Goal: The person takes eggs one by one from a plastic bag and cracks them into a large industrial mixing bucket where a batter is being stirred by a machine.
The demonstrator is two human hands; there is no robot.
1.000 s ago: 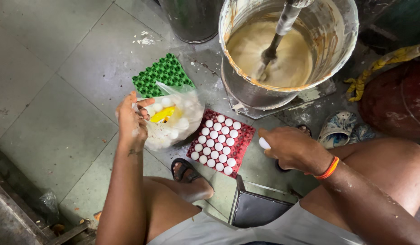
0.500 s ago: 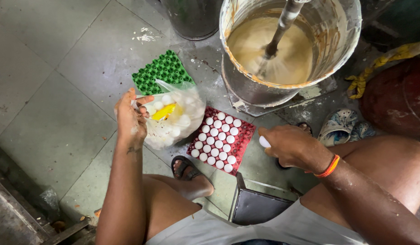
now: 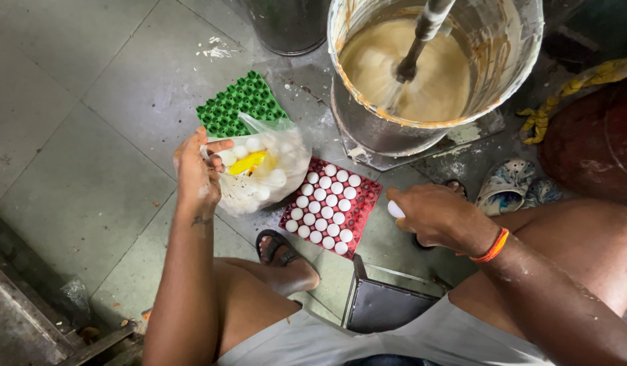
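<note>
1. Your right hand (image 3: 439, 217) is closed around a white egg (image 3: 395, 209); only the egg's end shows past your fingers. It sits just beside the right edge of the red egg tray (image 3: 331, 207).
2. The red egg tray lies on the tiled floor (image 3: 90, 135), filled with white eggs in rows, directly in front of your knees.
3. Your left hand (image 3: 197, 173) is on the far side of the red tray from the right hand. Its fingers are curled on the mouth of a clear plastic bag (image 3: 262, 173), gripping its edge.
4. The bag touches the red tray's upper left corner. Inside it you can see pale, round, shell-like pieces and a patch of yellow.
5. A green egg tray (image 3: 235, 102) lies beyond the bag, partly under it, further from you than the red tray.
6. A large metal mixing bowl (image 3: 510, 68) stands just beyond the red tray's upper right. It holds tan batter (image 3: 408, 74) with a mixer shaft (image 3: 422, 34) dipped in.
7. Your sandalled foot (image 3: 279, 247) rests just below the red tray.
</note>
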